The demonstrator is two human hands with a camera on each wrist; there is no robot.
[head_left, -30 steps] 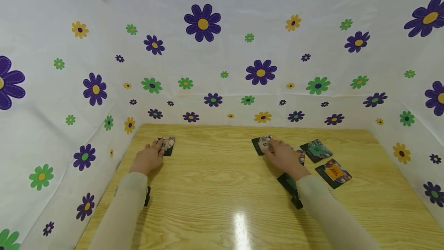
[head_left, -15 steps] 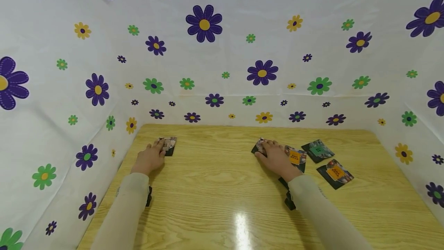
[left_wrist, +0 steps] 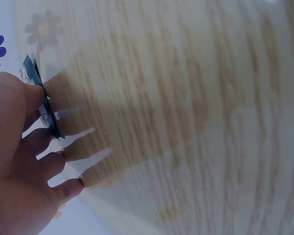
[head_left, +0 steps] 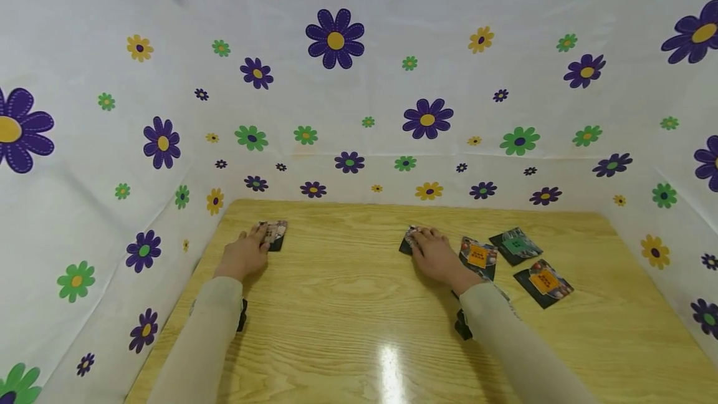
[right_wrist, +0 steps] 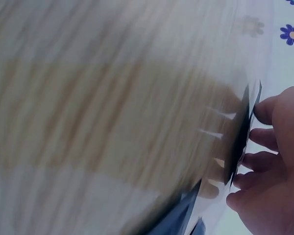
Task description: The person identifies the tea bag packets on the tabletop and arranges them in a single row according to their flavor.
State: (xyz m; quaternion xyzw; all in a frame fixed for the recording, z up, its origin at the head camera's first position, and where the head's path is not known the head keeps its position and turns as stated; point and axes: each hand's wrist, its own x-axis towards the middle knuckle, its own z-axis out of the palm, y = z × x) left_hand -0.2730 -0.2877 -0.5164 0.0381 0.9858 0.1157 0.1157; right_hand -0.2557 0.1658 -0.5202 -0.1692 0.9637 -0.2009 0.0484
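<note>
My left hand (head_left: 244,256) rests its fingers on a small flat packet (head_left: 275,243) near the table's back left; it is dark green with a pale printed picture. In the left wrist view the packet (left_wrist: 41,98) appears edge-on by the thumb. On the right, the fingers of my right hand (head_left: 440,259) lie extended over a similar packet (head_left: 406,246), covering much of it. Seen from the right wrist, fingertips touch that packet (right_wrist: 240,137) along its edge. Just right of this hand lies a packet with an orange label (head_left: 478,256).
Further right lie a packet with a green label (head_left: 516,244) and another with an orange label (head_left: 545,282). A dark wrist camera (head_left: 462,327) shows under the right forearm. White flowered cloth (head_left: 370,92) stands around the wood-grain table (head_left: 336,304).
My right hand has slid left with its packet, uncovering more of the orange-labelled packet beside it. The left hand stays on its packet; the head view has shifted slightly.
</note>
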